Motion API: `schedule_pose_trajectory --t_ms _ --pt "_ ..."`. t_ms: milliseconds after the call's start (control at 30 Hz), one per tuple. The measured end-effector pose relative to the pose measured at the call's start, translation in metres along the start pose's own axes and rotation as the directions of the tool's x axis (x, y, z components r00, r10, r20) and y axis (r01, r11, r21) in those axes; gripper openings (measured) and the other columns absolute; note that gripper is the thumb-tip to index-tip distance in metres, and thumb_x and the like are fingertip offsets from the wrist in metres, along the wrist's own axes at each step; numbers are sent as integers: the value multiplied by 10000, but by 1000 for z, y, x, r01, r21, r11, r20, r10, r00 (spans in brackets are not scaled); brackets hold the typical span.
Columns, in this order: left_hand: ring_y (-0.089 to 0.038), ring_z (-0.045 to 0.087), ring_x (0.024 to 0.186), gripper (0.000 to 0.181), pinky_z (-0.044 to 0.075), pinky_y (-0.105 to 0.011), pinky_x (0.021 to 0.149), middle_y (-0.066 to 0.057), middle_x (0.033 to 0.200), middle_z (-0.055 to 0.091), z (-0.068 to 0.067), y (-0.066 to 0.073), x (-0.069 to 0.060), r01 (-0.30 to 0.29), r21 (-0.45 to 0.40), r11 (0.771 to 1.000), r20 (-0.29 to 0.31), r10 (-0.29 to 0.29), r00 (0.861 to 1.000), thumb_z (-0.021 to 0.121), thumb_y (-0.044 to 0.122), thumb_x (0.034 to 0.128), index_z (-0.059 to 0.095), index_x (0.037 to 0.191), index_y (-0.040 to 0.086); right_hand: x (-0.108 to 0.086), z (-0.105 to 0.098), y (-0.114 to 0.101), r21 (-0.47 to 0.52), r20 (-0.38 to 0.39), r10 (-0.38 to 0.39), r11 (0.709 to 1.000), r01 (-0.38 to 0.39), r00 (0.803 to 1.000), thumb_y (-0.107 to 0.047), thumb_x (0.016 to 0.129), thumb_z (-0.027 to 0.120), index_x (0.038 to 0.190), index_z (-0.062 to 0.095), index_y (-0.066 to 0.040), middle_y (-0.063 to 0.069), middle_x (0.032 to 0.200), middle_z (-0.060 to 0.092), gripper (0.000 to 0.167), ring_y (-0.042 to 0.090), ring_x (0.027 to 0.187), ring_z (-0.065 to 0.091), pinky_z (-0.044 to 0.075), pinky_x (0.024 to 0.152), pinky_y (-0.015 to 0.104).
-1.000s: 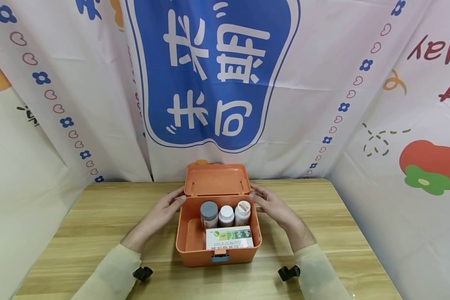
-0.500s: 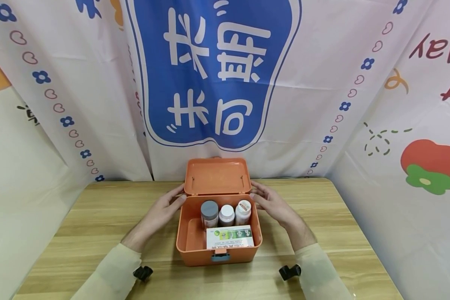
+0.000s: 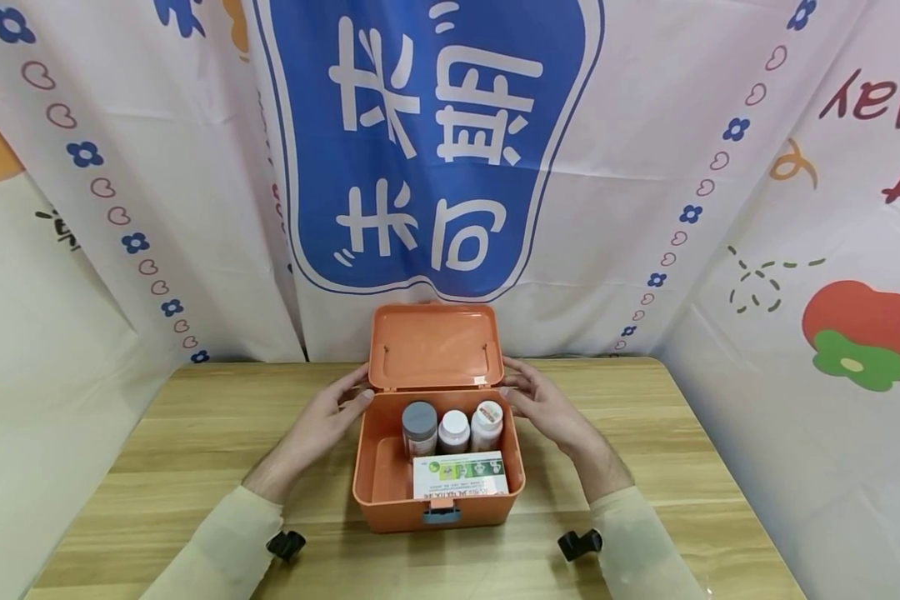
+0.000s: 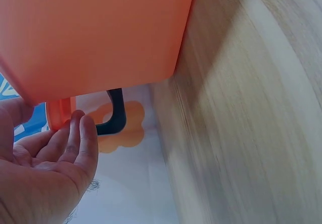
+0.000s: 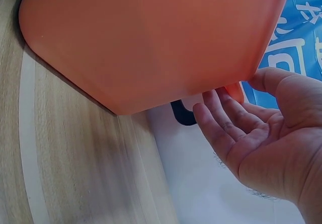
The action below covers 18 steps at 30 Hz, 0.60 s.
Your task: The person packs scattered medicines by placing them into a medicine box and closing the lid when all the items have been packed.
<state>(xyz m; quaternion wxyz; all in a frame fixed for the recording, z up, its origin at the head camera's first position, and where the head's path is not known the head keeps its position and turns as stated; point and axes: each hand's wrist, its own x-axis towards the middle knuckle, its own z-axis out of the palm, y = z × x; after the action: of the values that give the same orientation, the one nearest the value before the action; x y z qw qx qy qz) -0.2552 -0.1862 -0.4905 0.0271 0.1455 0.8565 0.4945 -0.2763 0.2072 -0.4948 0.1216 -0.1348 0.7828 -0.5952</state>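
Observation:
An orange plastic storage box [image 3: 371, 521] stands on the table with its hinged lid [image 3: 435, 346] tilted up and back. In the head view my left hand [image 3: 333, 414] is at the box's back left corner, thumb by the rim. The left wrist view shows its straight fingers [image 4: 86, 138] reaching behind, touching the lid's edge. My right hand [image 3: 547, 410] mirrors this at the back right corner, its fingers [image 5: 214, 126] extended near the lid. Inside are a grey-capped bottle [image 3: 420, 422], two white bottles [image 3: 453, 427] and a white-and-green carton [image 3: 459, 477].
A wood-grain table [image 3: 217, 433] lies under the box. Right behind the lid hangs a white cloth with a blue printed sign [image 3: 427, 150]. A dark carrying handle [image 4: 118, 116] sticks out behind the box. A blue latch [image 3: 441, 515] is on its front.
The lid has risen from lying far back to a more upright tilt. Both hands stay at the back corners, and the box and its contents keep their places.

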Motion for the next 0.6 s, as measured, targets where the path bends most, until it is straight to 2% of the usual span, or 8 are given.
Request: schedule_pose_trajectory --t_ms 100,200,300,467,600 --pt "-489 693 1502 630 624 -590 1227 -306 1740 587 0 0 0 -5 -26 1000 1 5 1000 610 225 1245 416 1799 -3 1 0 0 6 -3 -1 1000 1 1000 -144 1226 599 1832 311 -19 358 1678 600 682 437 1534 664 634 1235 486" --pt "-506 657 1550 649 612 -595 1247 -314 1747 574 0 -1 0 -11 -56 998 6 12 1000 622 207 1238 396 1805 -10 0 0 1 10 -5 -14 1000 14 1000 -129 1221 605 1831 310 -27 357 1670 609 685 447 1537 661 607 1265 504" --pt "-511 647 1562 661 626 -505 1239 -325 1726 591 -1 -1 0 -14 -84 996 3 15 1000 637 185 1229 387 1808 -13 0 -1 1 6 -7 -38 999 38 999 -103 1209 606 1826 298 -11 372 1649 618 696 439 1501 682 607 1236 448" --pt "-513 654 1550 662 599 -282 1175 -323 1707 609 -1 -2 2 -25 -101 995 -7 25 1000 656 164 1218 398 1804 -5 1 -1 0 -6 -16 -54 999 54 998 -99 1210 598 1821 292 -9 377 1647 610 690 434 1484 686 619 1188 362" --pt "-510 663 1540 669 586 -240 1152 -310 1692 627 -2 -3 3 -25 -104 994 -16 23 1000 668 160 1212 400 1809 19 1 -1 0 -15 -16 -65 998 65 998 -89 1218 590 1827 276 -24 367 1667 592 688 481 1528 653 609 1225 391"
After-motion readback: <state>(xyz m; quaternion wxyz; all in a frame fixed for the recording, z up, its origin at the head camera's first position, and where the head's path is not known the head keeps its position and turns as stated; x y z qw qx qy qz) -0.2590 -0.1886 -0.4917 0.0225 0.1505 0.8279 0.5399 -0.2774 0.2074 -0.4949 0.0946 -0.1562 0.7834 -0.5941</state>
